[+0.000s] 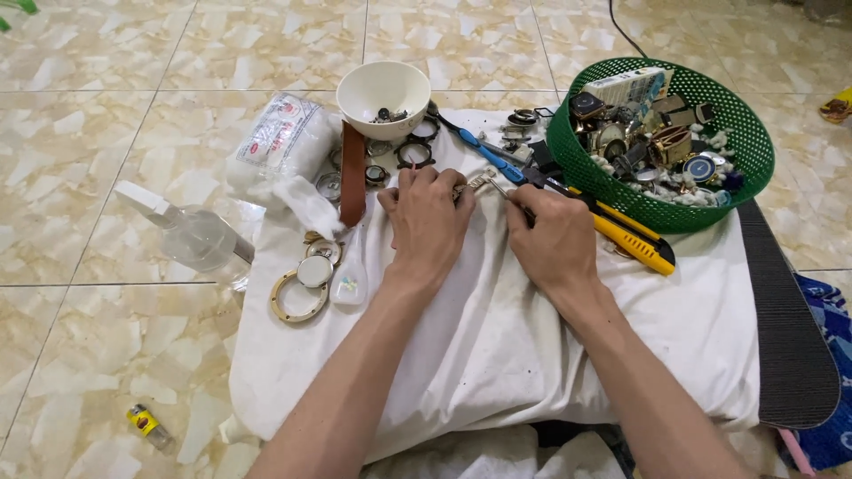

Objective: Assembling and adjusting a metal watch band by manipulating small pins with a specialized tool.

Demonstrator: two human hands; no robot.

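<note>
Two hands at mid frame, left hand (pixel 428 217) and right hand (pixel 550 238) pinching small watch part (pixel 475 184), other loose parts (pixel 312 270) still unassembled.

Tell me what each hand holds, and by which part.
The left hand pins a small metal watch part on the white cloth. The right hand grips a thin tool by its rear end.

- Clear plastic packet (pixel 282 135), white contents, red and blue print; lies left of the white bowl (pixel 383 90).
- Flat white carton (pixel 627 87), pale printed face; propped in the green basket (pixel 744 133), far side.
- Small vial (pixel 147 426), yellow-red label; on floor tiles, lower left.
</note>
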